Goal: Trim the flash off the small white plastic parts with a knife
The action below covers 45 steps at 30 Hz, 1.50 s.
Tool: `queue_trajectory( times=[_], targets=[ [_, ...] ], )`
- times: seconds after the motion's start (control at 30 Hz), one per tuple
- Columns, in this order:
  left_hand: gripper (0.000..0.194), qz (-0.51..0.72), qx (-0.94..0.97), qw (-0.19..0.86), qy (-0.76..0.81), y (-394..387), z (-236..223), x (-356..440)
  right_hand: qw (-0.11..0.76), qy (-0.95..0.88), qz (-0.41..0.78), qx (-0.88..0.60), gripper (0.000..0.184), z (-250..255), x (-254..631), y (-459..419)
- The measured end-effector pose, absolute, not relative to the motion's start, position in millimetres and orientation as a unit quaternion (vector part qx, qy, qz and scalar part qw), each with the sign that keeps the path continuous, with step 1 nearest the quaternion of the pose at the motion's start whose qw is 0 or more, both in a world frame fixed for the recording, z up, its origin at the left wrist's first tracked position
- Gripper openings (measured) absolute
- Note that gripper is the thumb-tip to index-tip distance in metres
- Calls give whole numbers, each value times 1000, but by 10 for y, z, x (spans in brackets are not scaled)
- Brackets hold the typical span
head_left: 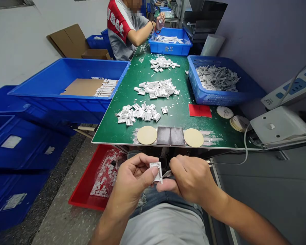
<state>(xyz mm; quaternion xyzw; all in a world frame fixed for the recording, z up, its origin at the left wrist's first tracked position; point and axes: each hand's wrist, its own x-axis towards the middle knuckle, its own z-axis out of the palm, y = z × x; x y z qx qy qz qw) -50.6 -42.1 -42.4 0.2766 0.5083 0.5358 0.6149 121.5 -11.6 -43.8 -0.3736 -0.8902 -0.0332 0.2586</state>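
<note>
My left hand [137,175] is closed, pinching a small white plastic part [157,172] between thumb and fingers just beyond the table's front edge. Beside it my right hand [191,175] is curled in a fist around what looks like a small knife [167,174]; only a short grey, blade-like piece shows, and the handle is hidden. The right thumb reaches to the lower edge of the white part. On the green table [112,131] ahead lie similar white parts in a near pile [140,113], a middle pile [159,88] and a far pile [163,63].
Round cream pads [147,135] and dark square pads [170,136] line the front edge. A blue basket [206,97] of white parts stands right, near a power strip [290,85]. A blue bin [73,102] is left, a red tray [84,190] below. A co-worker [122,34] sits beyond.
</note>
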Motion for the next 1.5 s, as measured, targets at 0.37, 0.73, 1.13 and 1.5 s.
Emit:
queue_trajectory(
  times=[0.37,0.73,1.13,1.5],
  targets=[
    [23,548,281,580,533,-437,-404,-435,315,-883,16,-347,61,-455,1240,-146],
    [12,582,305,654,375,-463,-430,-410,271,-696,577,-331,41,-318,1174,-224],
    [22,578,262,651,417,-456,-458,-408,300,-880,25,-367,63,-452,1066,-138],
    [23,565,279,628,457,-437,-443,-389,297,-875,-22,-382,64,-487,1090,-128]
  ],
)
